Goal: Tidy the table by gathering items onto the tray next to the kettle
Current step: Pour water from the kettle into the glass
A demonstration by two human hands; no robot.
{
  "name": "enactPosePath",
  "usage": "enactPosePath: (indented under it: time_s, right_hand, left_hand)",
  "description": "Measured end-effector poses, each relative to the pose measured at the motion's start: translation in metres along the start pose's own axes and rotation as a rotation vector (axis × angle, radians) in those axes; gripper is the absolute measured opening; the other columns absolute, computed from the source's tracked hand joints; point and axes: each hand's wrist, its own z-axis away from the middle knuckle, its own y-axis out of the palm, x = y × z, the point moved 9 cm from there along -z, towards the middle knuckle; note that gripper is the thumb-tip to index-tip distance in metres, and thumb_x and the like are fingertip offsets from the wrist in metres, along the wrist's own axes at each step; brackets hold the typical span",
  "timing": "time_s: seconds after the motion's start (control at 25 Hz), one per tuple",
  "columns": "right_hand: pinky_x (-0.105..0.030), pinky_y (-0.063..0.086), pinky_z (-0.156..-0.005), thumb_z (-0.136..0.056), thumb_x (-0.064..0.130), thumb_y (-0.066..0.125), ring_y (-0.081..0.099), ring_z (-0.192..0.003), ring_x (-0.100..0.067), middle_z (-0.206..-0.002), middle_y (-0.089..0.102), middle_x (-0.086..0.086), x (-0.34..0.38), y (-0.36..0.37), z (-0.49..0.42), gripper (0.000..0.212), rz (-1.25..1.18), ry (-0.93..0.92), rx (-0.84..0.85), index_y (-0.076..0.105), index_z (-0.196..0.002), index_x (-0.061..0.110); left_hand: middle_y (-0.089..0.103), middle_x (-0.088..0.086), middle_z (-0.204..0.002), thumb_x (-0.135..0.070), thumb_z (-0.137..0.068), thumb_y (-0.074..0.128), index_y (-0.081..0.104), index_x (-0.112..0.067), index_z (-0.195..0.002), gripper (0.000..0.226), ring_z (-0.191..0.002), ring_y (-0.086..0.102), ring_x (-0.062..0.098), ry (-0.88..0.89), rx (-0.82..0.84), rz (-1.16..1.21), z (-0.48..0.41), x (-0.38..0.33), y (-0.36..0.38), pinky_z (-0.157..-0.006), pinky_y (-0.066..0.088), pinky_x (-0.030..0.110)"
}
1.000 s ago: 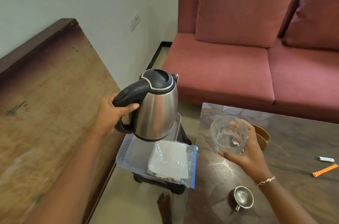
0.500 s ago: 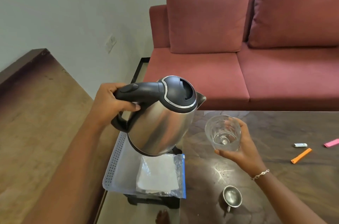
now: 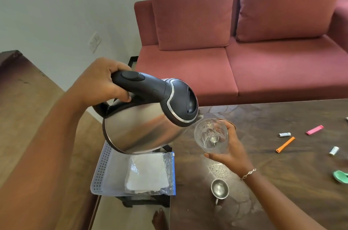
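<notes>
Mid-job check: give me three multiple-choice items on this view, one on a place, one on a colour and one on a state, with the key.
1. The zip bag lies: A on the table; B on the tray; C on the sofa.
2. The kettle handle is: A white; B red; C black.
3. The kettle is: A tilted toward the glass; B upright on the tray; C lying on the table.
Key: 1 B, the bag rests inside the tray's perforated rim; 2 C, the left hand grips a black handle; 3 A, it leans spout-first toward the glass in the right hand.
</notes>
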Motion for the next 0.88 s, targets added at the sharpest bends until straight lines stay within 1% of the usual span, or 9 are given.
enactPosePath:
  time_s: [0.08, 0.2, 0.28, 0.32, 0.4, 0.56, 0.64, 0.76, 0.88]
  right_hand:
    - [-0.02, 0.038, -0.094, -0.052, 0.019, 0.088, 0.047, -0.115, -0.01, -0.12, 0.038, 0.03, -0.001, -0.001, 0.002, 0.092, 0.002, -0.015, 0.01, 0.029, -0.118, 0.046]
    - [-0.022, 0.039, -0.094, -0.053, 0.02, 0.087, 0.048, -0.114, -0.012, -0.12, 0.042, 0.018, -0.002, -0.001, 0.009, 0.091, 0.008, -0.008, 0.024, 0.028, -0.117, 0.048]
    - [-0.025, 0.04, -0.097, -0.053, 0.02, 0.087, 0.048, -0.114, -0.014, -0.12, 0.042, 0.016, -0.005, -0.001, 0.013, 0.092, 0.01, 0.003, 0.036, 0.027, -0.119, 0.043]
    - [-0.025, 0.041, -0.097, -0.053, 0.021, 0.087, 0.048, -0.114, -0.013, -0.12, 0.041, 0.018, -0.005, 0.0, 0.015, 0.092, 0.016, 0.006, 0.039, 0.028, -0.121, 0.038]
    - [-0.016, 0.039, -0.094, -0.051, 0.027, 0.085, 0.047, -0.113, -0.008, -0.12, 0.04, 0.021, -0.005, 0.0, 0.018, 0.091, 0.026, 0.008, 0.039, 0.028, -0.122, 0.035]
    - [-0.001, 0.036, -0.089, -0.052, 0.024, 0.085, 0.046, -0.112, -0.004, -0.12, 0.04, 0.02, -0.007, 0.0, 0.024, 0.09, 0.023, 0.011, 0.055, 0.027, -0.119, 0.042]
    - [0.0, 0.035, -0.089, -0.052, 0.021, 0.086, 0.046, -0.112, -0.006, -0.119, 0.041, 0.018, -0.008, -0.001, 0.026, 0.09, 0.017, 0.014, 0.055, 0.028, -0.118, 0.041]
    - [0.001, 0.034, -0.089, -0.052, 0.023, 0.085, 0.045, -0.112, -0.002, -0.119, 0.041, 0.019, -0.008, -0.003, 0.029, 0.087, 0.016, 0.011, 0.053, 0.03, -0.116, 0.042]
    - [-0.002, 0.035, -0.09, -0.053, 0.017, 0.087, 0.046, -0.111, -0.008, -0.119, 0.043, 0.013, -0.01, -0.004, 0.032, 0.089, 0.023, 0.022, 0.059, 0.029, -0.116, 0.041]
  left_hand:
    - [0.05, -0.012, -0.04, -0.007, -0.039, 0.058, 0.059, -0.035, -0.047, 0.03, -0.04, 0.043, 0.005, 0.026, 0.042, -0.041, 0.003, -0.013, 0.006, -0.046, 0.032, 0.019]
    - [0.052, -0.013, -0.041, -0.007, -0.042, 0.055, 0.058, -0.037, -0.048, 0.031, -0.041, 0.046, 0.005, 0.073, 0.09, -0.087, 0.008, -0.029, 0.014, -0.047, 0.029, 0.021]
    - [0.052, -0.014, -0.042, -0.007, -0.043, 0.056, 0.058, -0.039, -0.047, 0.032, -0.041, 0.047, 0.005, 0.092, 0.101, -0.1, 0.011, -0.037, 0.016, -0.048, 0.029, 0.021]
    - [0.053, -0.013, -0.042, -0.008, -0.044, 0.056, 0.059, -0.038, -0.048, 0.031, -0.042, 0.047, 0.005, 0.095, 0.107, -0.106, 0.011, -0.039, 0.017, -0.048, 0.03, 0.022]
    - [0.052, -0.013, -0.042, -0.009, -0.044, 0.056, 0.059, -0.037, -0.048, 0.028, -0.042, 0.047, 0.005, 0.1, 0.121, -0.132, 0.012, -0.044, 0.021, -0.049, 0.03, 0.023]
    - [0.051, -0.011, -0.042, -0.011, -0.045, 0.055, 0.055, -0.027, -0.044, 0.016, -0.041, 0.044, 0.007, 0.096, 0.14, -0.191, 0.011, -0.05, 0.026, -0.048, 0.029, 0.025]
    - [0.05, -0.011, -0.042, -0.012, -0.045, 0.055, 0.054, -0.031, -0.043, 0.019, -0.042, 0.044, 0.006, 0.106, 0.159, -0.228, 0.011, -0.054, 0.03, -0.048, 0.029, 0.025]
    - [0.049, -0.009, -0.041, -0.011, -0.045, 0.054, 0.049, -0.028, -0.04, 0.017, -0.041, 0.043, 0.007, 0.113, 0.169, -0.251, 0.011, -0.059, 0.032, -0.047, 0.028, 0.025]
    - [0.05, -0.009, -0.043, -0.012, -0.045, 0.054, 0.052, -0.027, -0.043, 0.015, -0.042, 0.042, 0.009, 0.126, 0.174, -0.276, 0.01, -0.062, 0.033, -0.047, 0.028, 0.025]
